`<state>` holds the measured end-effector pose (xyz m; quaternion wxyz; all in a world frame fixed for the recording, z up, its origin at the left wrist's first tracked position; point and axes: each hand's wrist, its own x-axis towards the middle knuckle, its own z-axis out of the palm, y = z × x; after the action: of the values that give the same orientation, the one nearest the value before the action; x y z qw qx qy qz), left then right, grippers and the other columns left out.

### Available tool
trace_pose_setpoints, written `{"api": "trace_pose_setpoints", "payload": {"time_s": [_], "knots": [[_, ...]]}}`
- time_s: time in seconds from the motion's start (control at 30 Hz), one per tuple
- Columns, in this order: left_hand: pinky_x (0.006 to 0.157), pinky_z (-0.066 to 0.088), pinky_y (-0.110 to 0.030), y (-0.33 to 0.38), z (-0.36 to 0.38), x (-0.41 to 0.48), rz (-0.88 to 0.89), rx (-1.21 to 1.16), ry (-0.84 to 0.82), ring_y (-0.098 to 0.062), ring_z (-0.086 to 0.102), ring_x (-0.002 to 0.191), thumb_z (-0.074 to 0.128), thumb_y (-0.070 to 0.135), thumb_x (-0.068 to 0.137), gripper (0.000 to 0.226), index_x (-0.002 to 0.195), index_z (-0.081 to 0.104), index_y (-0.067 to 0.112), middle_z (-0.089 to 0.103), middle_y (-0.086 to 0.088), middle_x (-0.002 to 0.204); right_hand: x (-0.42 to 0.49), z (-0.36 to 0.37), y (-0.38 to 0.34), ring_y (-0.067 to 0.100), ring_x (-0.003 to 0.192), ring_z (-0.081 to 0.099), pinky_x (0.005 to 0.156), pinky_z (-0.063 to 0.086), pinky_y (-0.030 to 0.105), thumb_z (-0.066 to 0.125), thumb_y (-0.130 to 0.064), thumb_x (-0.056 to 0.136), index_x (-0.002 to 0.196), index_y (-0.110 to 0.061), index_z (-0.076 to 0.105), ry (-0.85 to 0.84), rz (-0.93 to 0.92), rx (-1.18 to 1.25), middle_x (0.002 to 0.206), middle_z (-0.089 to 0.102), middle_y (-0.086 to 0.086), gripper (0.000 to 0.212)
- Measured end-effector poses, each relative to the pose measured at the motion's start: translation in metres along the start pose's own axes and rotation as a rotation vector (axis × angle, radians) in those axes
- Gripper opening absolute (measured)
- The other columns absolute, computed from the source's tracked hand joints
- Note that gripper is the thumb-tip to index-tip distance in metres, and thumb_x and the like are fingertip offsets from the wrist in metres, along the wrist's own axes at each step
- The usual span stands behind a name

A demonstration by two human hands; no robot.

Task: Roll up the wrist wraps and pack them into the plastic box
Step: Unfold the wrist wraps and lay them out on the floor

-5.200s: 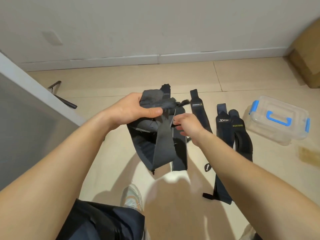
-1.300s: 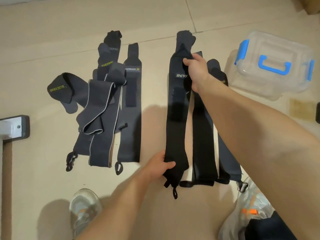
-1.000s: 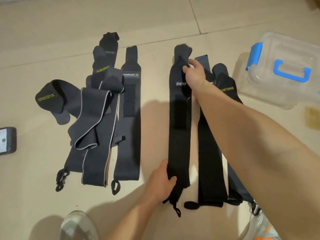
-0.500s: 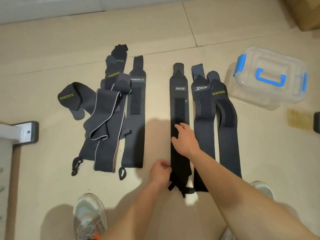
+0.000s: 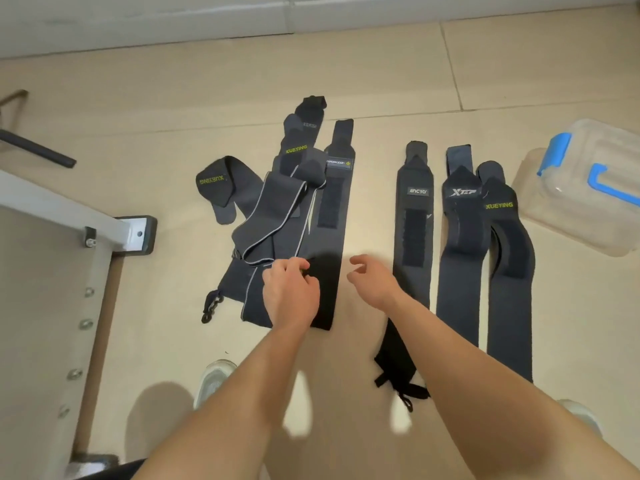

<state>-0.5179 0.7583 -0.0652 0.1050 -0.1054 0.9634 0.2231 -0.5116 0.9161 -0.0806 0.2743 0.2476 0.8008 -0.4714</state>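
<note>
Several dark wrist wraps lie unrolled on the tiled floor. Three lie straight side by side on the right: a black wrap (image 5: pixel 414 230), an XTEP wrap (image 5: pixel 460 258) and a XUEYING wrap (image 5: pixel 509 271). To the left is a tangled pile of wraps (image 5: pixel 270 216), with a labelled wrap (image 5: pixel 334 209) along its right side. My left hand (image 5: pixel 291 292) is over that wrap's left edge, thumb and fingers pinching a small dark tab there. My right hand (image 5: pixel 370 278) hovers between the labelled wrap and the black wrap, fingers loosely curled, holding nothing. The clear plastic box (image 5: pixel 554 209) with blue clasps stands lidded at far right.
A white metal table leg with a black foot (image 5: pixel 135 233) stands at the left. A black rod (image 5: pixel 38 150) lies beyond it. My shoe (image 5: pixel 214 379) is near the bottom, below the pile. The wall skirting (image 5: pixel 311 19) runs along the top.
Both hands have let go of the black wrap and moved left. My left hand now pinches at the labelled wrap beside the pile, and my right hand has lifted off.
</note>
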Motion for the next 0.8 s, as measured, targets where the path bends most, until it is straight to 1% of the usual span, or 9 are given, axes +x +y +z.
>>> {"api": "trace_pose_setpoints", "payload": {"time_s": [0.1, 0.17, 0.23, 0.3, 0.4, 0.53, 0.63, 0.7, 0.8], "knots": [[0.096, 0.048, -0.044, -0.022, 0.004, 0.025, 0.047, 0.158, 0.118, -0.033, 0.043, 0.129, 0.072, 0.023, 0.086, 0.042, 0.126, 0.06, 0.029, 0.048, -0.008, 0.143, 0.019, 0.03, -0.006, 0.028, 0.127, 0.057, 0.103, 0.048, 0.036, 0.059, -0.019, 0.102, 0.157, -0.022, 0.033, 0.054, 0.034, 0.028, 0.147, 0.052, 0.008, 0.06], [0.102, 0.048, -0.048, -0.036, 0.006, 0.042, 0.032, 0.145, -0.011, -0.034, 0.036, 0.139, 0.072, 0.033, 0.088, 0.054, 0.137, 0.05, 0.031, 0.037, -0.007, 0.154, 0.03, 0.047, -0.013, 0.028, 0.117, 0.061, 0.094, 0.051, 0.033, 0.063, -0.026, 0.1, 0.154, -0.017, 0.032, 0.162, 0.083, 0.003, 0.141, 0.054, 0.012, 0.063], [0.104, 0.048, -0.047, -0.046, 0.01, 0.052, 0.021, 0.12, -0.164, -0.031, 0.032, 0.146, 0.067, 0.041, 0.094, 0.059, 0.146, 0.042, 0.032, 0.03, -0.004, 0.161, 0.038, 0.059, -0.02, 0.027, 0.114, 0.062, 0.089, 0.05, 0.032, 0.068, -0.031, 0.097, 0.145, -0.012, 0.039, 0.266, 0.145, 0.009, 0.134, 0.057, 0.011, 0.06], [0.103, 0.049, -0.043, -0.052, 0.013, 0.055, 0.043, 0.199, -0.191, -0.028, 0.032, 0.147, 0.064, 0.044, 0.096, 0.059, 0.149, 0.041, 0.032, 0.029, -0.001, 0.163, 0.043, 0.068, -0.025, 0.026, 0.111, 0.061, 0.086, 0.05, 0.032, 0.072, -0.033, 0.094, 0.135, -0.012, 0.044, 0.317, 0.2, 0.051, 0.126, 0.059, 0.009, 0.054], [0.098, 0.052, -0.04, -0.054, 0.015, 0.054, 0.061, 0.24, -0.158, -0.026, 0.035, 0.144, 0.064, 0.042, 0.095, 0.057, 0.147, 0.045, 0.031, 0.031, 0.002, 0.161, 0.05, 0.073, -0.03, 0.026, 0.107, 0.061, 0.085, 0.052, 0.035, 0.072, -0.036, 0.094, 0.127, -0.012, 0.046, 0.31, 0.26, 0.085, 0.12, 0.06, 0.008, 0.048], [0.094, 0.052, -0.038, -0.054, 0.011, 0.052, 0.06, 0.253, -0.186, -0.023, 0.034, 0.144, 0.065, 0.037, 0.095, 0.058, 0.149, 0.045, 0.031, 0.029, 0.008, 0.163, 0.058, 0.07, -0.028, 0.026, 0.101, 0.065, 0.078, 0.052, 0.034, 0.07, -0.041, 0.094, 0.119, -0.011, 0.055, 0.262, 0.269, 0.062, 0.109, 0.064, 0.006, 0.043], [0.096, 0.052, -0.039, -0.053, 0.007, 0.047, 0.08, 0.239, -0.205, -0.022, 0.035, 0.143, 0.066, 0.036, 0.094, 0.059, 0.149, 0.046, 0.03, 0.031, 0.009, 0.163, 0.059, 0.064, -0.023, 0.022, 0.075, 0.062, 0.062, 0.048, 0.031, 0.071, -0.04, 0.093, 0.091, -0.007, 0.063, 0.214, 0.243, 0.085, 0.083, 0.063, 0.007, 0.034], [0.097, 0.053, -0.039, -0.052, 0.006, 0.041, 0.108, 0.258, -0.239, -0.021, 0.036, 0.142, 0.065, 0.037, 0.095, 0.059, 0.15, 0.045, 0.031, 0.032, 0.01, 0.163, 0.056, 0.058, -0.021, 0.021, 0.072, 0.058, 0.069, 0.05, 0.035, 0.068, -0.035, 0.096, 0.075, -0.011, 0.057, 0.213, 0.234, 0.094, 0.073, 0.057, 0.005, 0.034], [0.096, 0.053, -0.037, -0.053, 0.009, 0.03, 0.139, 0.246, -0.267, -0.02, 0.038, 0.141, 0.065, 0.036, 0.095, 0.057, 0.149, 0.046, 0.032, 0.034, 0.011, 0.161, 0.05, 0.044, -0.015, 0.021, 0.072, 0.059, 0.074, 0.052, 0.036, 0.062, -0.027, 0.1, 0.073, -0.01, 0.056, 0.225, 0.248, 0.051, 0.074, 0.059, 0.006, 0.033]]}}
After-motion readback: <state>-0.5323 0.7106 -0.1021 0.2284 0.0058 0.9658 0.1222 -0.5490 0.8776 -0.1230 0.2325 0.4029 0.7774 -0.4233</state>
